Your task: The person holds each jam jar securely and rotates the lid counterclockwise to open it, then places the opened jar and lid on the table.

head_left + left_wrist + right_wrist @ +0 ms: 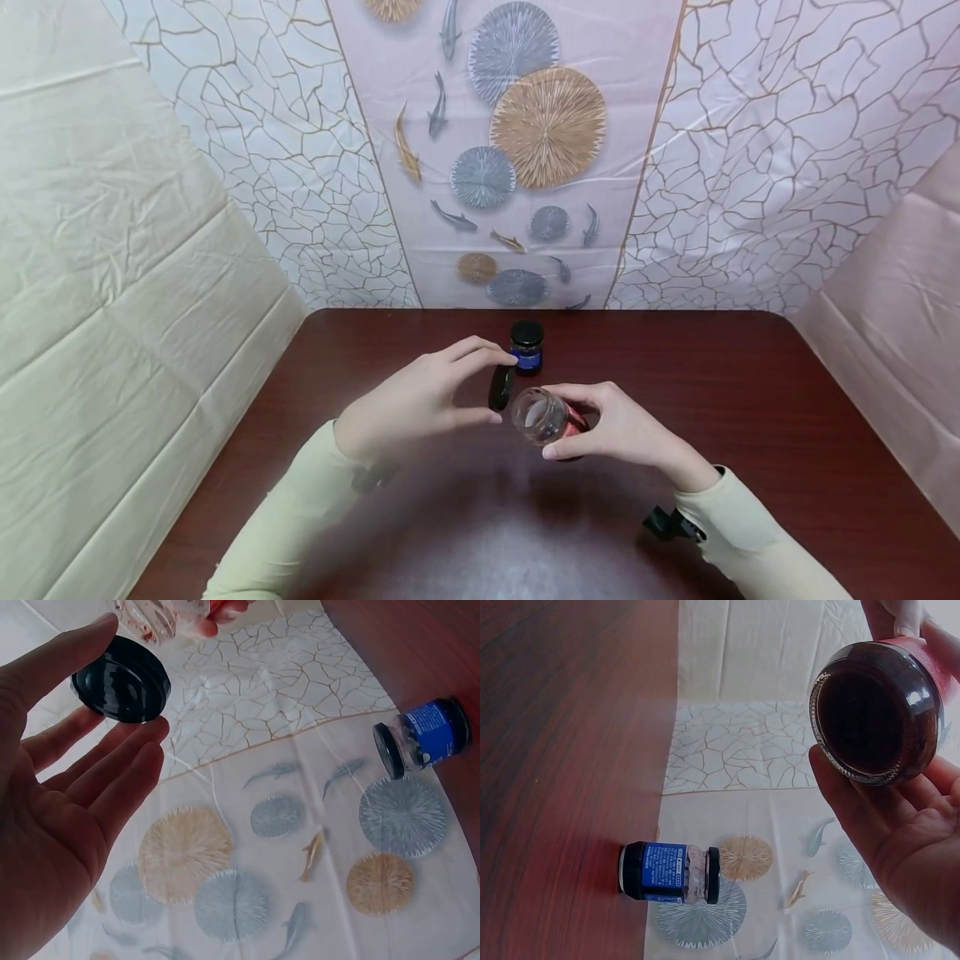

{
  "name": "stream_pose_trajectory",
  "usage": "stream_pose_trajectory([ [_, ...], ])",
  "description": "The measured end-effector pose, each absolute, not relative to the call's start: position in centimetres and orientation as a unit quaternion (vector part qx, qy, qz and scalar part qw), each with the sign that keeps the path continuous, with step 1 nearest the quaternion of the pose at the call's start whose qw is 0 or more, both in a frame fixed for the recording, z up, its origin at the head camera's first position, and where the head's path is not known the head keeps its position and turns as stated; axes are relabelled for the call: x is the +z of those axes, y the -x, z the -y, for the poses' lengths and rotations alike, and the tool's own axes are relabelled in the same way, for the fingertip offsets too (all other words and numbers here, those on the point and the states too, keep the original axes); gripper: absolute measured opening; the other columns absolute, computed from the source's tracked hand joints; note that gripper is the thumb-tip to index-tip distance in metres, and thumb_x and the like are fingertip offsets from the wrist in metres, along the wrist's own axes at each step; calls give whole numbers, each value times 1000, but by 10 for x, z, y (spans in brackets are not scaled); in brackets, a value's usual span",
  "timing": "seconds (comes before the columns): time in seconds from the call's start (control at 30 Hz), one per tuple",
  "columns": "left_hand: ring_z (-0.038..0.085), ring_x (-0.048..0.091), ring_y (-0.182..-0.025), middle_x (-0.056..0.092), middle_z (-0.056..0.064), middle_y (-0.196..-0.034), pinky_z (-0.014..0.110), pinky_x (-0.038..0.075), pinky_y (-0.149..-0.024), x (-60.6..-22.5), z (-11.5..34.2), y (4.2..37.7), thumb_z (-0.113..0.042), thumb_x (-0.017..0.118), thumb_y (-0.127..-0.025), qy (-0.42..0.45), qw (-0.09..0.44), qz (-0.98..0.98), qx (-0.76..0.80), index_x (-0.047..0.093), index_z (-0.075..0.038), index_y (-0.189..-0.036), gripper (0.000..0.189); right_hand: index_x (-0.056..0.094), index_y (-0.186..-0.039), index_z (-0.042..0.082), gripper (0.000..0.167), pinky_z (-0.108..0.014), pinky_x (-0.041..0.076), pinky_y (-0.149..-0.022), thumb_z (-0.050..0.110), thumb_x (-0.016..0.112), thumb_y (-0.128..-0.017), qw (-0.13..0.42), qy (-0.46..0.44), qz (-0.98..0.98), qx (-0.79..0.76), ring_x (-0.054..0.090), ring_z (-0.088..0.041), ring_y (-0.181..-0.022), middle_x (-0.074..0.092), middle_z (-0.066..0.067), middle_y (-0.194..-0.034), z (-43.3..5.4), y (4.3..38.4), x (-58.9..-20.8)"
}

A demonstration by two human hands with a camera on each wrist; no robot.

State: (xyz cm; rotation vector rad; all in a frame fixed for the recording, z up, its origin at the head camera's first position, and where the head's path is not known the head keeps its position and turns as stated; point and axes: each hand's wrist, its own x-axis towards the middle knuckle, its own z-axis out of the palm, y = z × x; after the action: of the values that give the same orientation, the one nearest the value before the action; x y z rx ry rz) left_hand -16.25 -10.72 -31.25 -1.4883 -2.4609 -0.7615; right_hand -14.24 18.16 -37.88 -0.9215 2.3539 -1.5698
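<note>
My left hand [427,392] pinches a black jar lid [502,388] between thumb and fingers, the lid standing on edge. In the left wrist view the hollow underside of the lid [124,679] shows. Just right of it, my right hand [618,421] grips a glass jar [542,417] with a red label, tilted with its uncovered mouth toward the lid. A small gap separates lid and jar. The right wrist view shows the dark round base of the jar [862,724]. Behind both hands stands a second jar [527,348], upright, with a blue label and a black lid on.
The dark red wooden table [360,342] meets a patterned cloth backdrop [480,208] at its far edge. Pale cloth walls [150,250] flank it on the left and right. A black wrist mount [673,524] sits at the right sleeve.
</note>
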Motion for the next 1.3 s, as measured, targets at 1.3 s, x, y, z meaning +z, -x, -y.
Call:
stream_pose_trajectory([
  [1.3, 11, 59, -119, 66, -4, -126, 36, 46, -102, -318, 145, 188, -29, 85, -83, 328, 179, 854, -363, 56, -17, -137, 62, 67, -132, 21, 60, -28, 56, -86, 27, 90, -77, 79, 299, -796, -520, 68, -16, -100, 73, 6, -113, -180, 140, -383],
])
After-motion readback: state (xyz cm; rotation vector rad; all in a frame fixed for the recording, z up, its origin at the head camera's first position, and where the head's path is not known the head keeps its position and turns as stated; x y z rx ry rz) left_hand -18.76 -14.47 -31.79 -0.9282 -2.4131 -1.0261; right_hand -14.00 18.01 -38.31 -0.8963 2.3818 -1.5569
